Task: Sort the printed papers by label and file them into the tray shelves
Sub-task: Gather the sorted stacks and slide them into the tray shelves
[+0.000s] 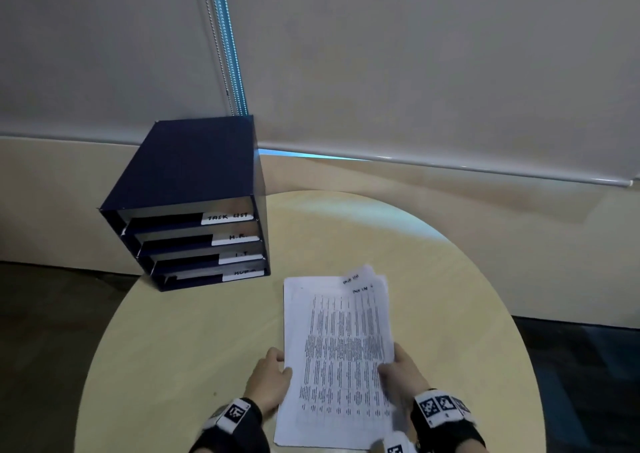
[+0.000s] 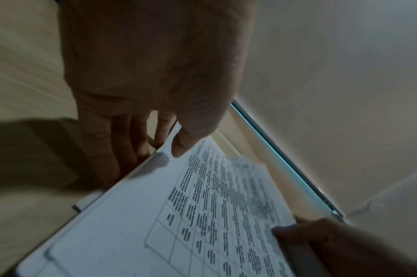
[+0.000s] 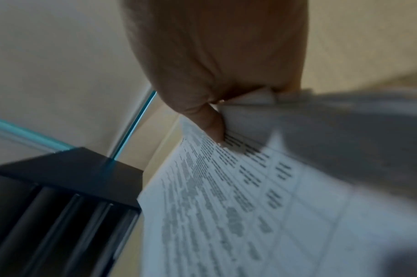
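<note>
**Head view: stack of printed papers (image 1: 341, 359) held over the table (image 1: 194, 341), sorting not yet begun**

Head view first: left hand (image 1: 268, 380) gripping the stack's left edge, thumb on top, fingers tucked beneath; right hand (image 1: 401, 371) pinching the right edge, thumb pressed on the printed table of the top sheet. Both closed on paper, neither free. Stack lifted at the near end, several sheets fanned at the far corner, small handwritten labels showing there but too blurred to read with certainty.

Left wrist view: thumb (image 2: 178, 146) lying on the top sheet's margin, fingers (image 2: 102, 150) reaching under the edge. Right wrist view: thumb (image 3: 212, 123) clamped down on the sheets, loose pages curling behind it.

Dark blue tray shelves (image 1: 194, 217) standing at the table's far left edge, well apart from the stack. Four shelves, white tags reading TASK LIST, H.R., I.T. and a bottom one partly cut off.

Step in hand, by judgement: squaring up and reading the top label before separating. Next move likely calling for one hand to peel a single sheet while the other steadies the rest, then a reach left to the matching shelf. Risk: thin sheets clinging together, two leaving as one
</note>
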